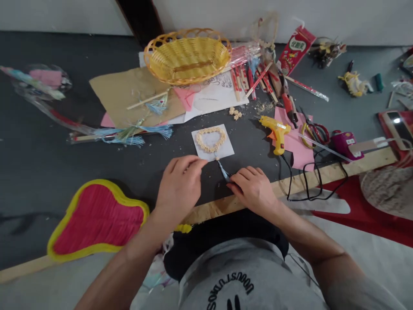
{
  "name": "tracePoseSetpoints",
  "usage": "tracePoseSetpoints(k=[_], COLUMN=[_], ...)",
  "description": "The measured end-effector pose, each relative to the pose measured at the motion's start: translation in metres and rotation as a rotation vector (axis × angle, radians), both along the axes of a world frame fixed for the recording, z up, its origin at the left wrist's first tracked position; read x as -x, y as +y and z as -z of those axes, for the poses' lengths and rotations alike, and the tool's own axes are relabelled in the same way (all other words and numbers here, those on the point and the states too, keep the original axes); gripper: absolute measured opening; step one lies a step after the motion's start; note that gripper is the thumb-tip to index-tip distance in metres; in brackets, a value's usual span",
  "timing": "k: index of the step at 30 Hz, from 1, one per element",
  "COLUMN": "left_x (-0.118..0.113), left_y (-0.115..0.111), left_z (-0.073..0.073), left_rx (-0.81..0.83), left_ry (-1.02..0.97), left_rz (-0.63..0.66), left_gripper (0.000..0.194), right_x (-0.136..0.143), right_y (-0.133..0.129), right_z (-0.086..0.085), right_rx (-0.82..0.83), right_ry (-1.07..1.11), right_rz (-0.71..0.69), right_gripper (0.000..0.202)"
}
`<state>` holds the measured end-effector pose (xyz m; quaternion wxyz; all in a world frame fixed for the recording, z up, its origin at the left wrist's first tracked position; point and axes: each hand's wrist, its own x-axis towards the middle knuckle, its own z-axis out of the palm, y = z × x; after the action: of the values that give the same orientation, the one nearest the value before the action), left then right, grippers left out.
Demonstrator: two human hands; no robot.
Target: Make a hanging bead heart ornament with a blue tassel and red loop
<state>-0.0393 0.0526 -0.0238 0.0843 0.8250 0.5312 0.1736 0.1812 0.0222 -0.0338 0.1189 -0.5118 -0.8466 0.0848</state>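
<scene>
A ring of small pale beads [210, 147] lies on a white square of paper [228, 146]. From its near side a blue tassel [222, 169] hangs toward me on the dark tabletop. My right hand [253, 187] is closed on the tassel's lower end, hiding its tip. At the paper's near left corner is my left hand [180, 183], thumb and fingers drawn together in a pinch. Whatever sits between those fingertips, if anything, is hidden. Several loose beads [235, 113] lie beyond the paper.
On the right are a yellow glue gun [275, 132] with a black cord, scissors [316, 131] and pink paper [298, 153]. At the back stands a yellow wicker basket [189, 58] near a red drink carton [296, 49]. A red pad with yellow border [100, 217] lies left.
</scene>
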Motion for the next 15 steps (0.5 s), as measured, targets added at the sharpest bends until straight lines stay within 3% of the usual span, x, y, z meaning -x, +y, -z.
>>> tracePoseSetpoints(k=[4, 8, 11, 15], left_x=[0.000, -0.013, -0.026, -0.034], left_y=[0.031, 0.074, 0.102, 0.121], left_z=[-0.017, -0.026, -0.026, -0.018], left_rx=[0.096, 0.216, 0.276, 0.336], left_ry=[0.045, 0.136, 0.233, 0.315], left_rz=[-0.113, -0.130, -0.136, -0.147], left_gripper=[0.032, 0.034, 0.031, 0.027], right_x=[-0.001, -0.006, -0.009, -0.011], right_y=[0.002, 0.001, -0.001, -0.003], right_z=[0.006, 0.012, 0.017, 0.022], right_rx=[-0.058, -0.064, -0.073, -0.087], right_ry=[0.068, 0.176, 0.238, 0.298], right_rz=[-0.006, -0.014, -0.017, -0.023], right_gripper=[0.016, 0.019, 0.017, 0.015])
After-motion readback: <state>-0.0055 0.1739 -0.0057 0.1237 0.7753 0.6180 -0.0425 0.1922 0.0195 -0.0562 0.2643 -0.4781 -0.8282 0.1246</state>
